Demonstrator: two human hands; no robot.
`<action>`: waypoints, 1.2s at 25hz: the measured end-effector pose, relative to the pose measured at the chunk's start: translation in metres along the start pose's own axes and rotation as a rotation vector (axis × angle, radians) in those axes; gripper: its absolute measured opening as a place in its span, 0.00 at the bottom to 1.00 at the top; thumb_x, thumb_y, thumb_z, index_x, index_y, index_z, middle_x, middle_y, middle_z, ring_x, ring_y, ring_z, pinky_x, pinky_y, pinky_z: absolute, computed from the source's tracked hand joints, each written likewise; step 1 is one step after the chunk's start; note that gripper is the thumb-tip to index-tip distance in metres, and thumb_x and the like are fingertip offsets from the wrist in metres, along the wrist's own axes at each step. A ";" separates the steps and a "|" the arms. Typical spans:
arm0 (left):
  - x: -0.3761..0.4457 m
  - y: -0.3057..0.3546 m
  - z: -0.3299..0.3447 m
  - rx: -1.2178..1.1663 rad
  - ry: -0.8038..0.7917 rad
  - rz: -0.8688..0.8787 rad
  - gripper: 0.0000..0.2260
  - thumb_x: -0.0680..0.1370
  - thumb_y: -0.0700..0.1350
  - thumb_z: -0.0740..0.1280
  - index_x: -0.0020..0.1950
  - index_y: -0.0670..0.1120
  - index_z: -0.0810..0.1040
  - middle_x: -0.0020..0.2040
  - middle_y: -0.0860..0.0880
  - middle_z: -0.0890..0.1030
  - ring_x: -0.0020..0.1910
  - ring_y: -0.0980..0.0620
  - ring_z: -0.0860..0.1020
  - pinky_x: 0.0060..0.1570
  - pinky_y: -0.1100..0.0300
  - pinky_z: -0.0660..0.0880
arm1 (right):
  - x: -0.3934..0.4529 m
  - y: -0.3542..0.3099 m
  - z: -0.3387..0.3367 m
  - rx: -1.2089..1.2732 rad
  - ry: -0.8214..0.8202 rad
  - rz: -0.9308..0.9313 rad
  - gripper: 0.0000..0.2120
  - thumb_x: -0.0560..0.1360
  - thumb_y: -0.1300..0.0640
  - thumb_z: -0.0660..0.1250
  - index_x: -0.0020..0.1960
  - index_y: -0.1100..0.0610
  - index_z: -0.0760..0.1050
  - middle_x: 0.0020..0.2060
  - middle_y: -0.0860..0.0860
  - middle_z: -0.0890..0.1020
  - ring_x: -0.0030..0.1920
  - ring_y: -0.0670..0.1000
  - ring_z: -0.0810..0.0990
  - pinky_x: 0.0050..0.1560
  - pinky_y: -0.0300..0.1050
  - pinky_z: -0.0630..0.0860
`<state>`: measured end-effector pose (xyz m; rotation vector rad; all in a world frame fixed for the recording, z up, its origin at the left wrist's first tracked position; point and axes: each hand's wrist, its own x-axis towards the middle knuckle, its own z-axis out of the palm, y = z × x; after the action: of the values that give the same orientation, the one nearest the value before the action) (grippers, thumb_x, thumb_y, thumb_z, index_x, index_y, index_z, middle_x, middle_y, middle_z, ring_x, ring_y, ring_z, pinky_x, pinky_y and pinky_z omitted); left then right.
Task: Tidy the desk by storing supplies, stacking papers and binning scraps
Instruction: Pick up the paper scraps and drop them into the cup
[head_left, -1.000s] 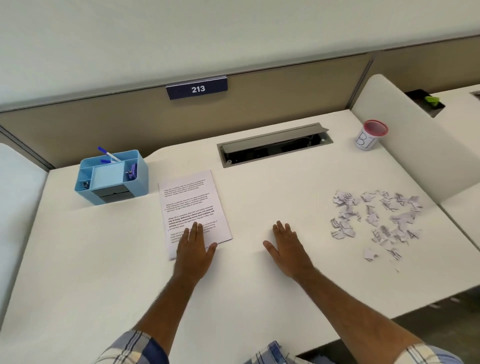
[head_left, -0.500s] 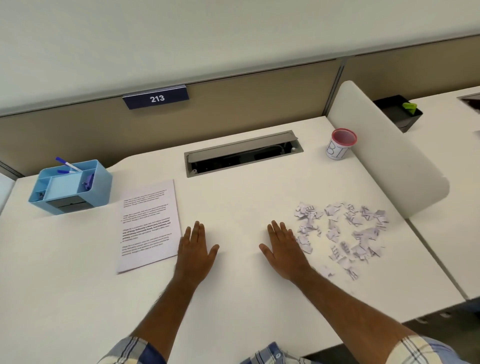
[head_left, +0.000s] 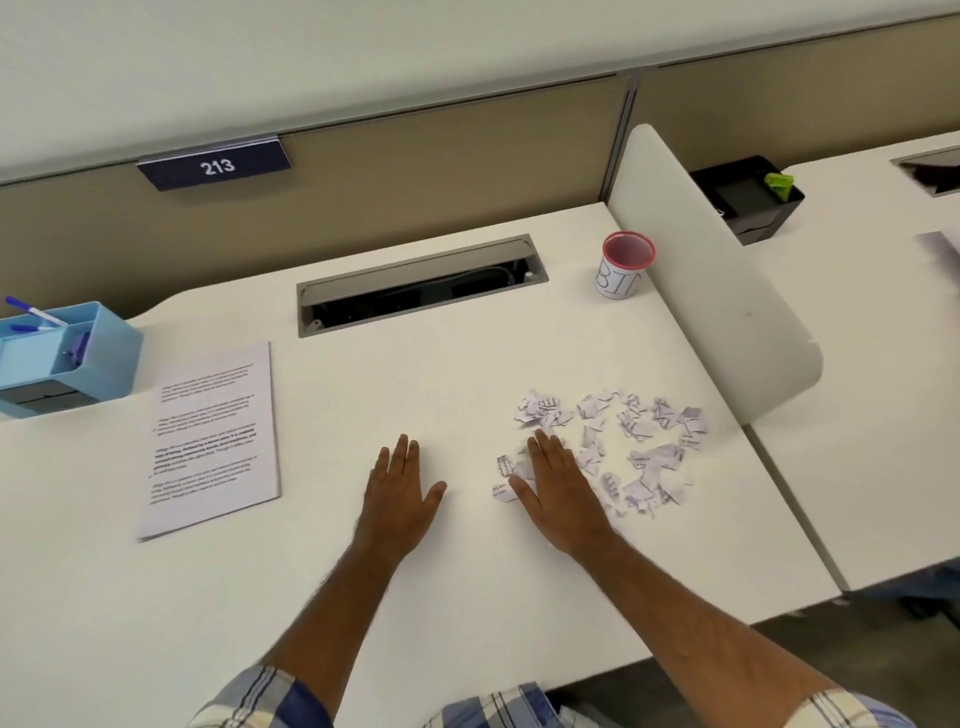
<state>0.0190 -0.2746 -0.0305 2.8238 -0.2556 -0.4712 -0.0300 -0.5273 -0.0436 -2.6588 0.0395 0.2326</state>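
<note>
Step in hand, by my reading: binning scraps. Right hand (head_left: 558, 493) lies flat on the tabletop (head_left: 467, 374), fingers together and extended, gripping nothing; it touches the near-left edge of the scraps (head_left: 613, 447), a few pieces beside its thumb. Left hand (head_left: 400, 493) also flat, palm down, empty, on bare surface between the sheets and the scraps. Scraps: a loose scatter of torn printed paper, right of centre. Bin (head_left: 623, 267), a small cup with a red rim and handwritten label, stands upright, open, well behind the scraps near the divider (head_left: 711, 291). Sheets (head_left: 213, 441) lie squared in one stack at left; organizer (head_left: 62, 358) just beyond them holds pens, so storing and stacking look done. Next move probably calls for raking the scatter into one heap with both hands, then pinching up handfuls, or bringing the bin closer. Risks: pieces are light and thin, hard to lift off a flat surface; a sweep could push some off the near or right edge; bin mouth is narrow. Open cable tray (head_left: 421, 286) sits behind centre; strays could drop in. Nothing blocks the path to the bin.
</note>
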 end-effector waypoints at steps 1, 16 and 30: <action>0.001 0.004 0.004 -0.001 -0.013 0.004 0.42 0.76 0.68 0.45 0.84 0.43 0.51 0.84 0.46 0.50 0.83 0.42 0.49 0.81 0.50 0.48 | -0.002 0.004 0.001 0.004 0.009 0.001 0.43 0.79 0.31 0.41 0.82 0.60 0.56 0.82 0.55 0.56 0.82 0.55 0.51 0.80 0.45 0.43; 0.026 0.041 0.001 -0.091 -0.041 0.211 0.32 0.81 0.55 0.65 0.81 0.45 0.60 0.81 0.47 0.61 0.79 0.46 0.60 0.75 0.50 0.63 | -0.021 0.029 -0.032 0.066 0.161 0.113 0.28 0.82 0.48 0.64 0.77 0.61 0.65 0.75 0.56 0.69 0.77 0.54 0.65 0.76 0.46 0.63; 0.020 0.085 0.033 -0.034 -0.097 0.390 0.32 0.77 0.45 0.73 0.80 0.52 0.65 0.80 0.50 0.63 0.74 0.46 0.68 0.72 0.53 0.69 | 0.030 0.101 -0.079 0.135 -0.001 0.046 0.27 0.80 0.62 0.65 0.78 0.58 0.64 0.77 0.55 0.66 0.78 0.55 0.62 0.77 0.46 0.60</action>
<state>0.0154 -0.3674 -0.0415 2.6273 -0.7891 -0.5149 0.0050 -0.6526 -0.0244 -2.5253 0.1125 0.2382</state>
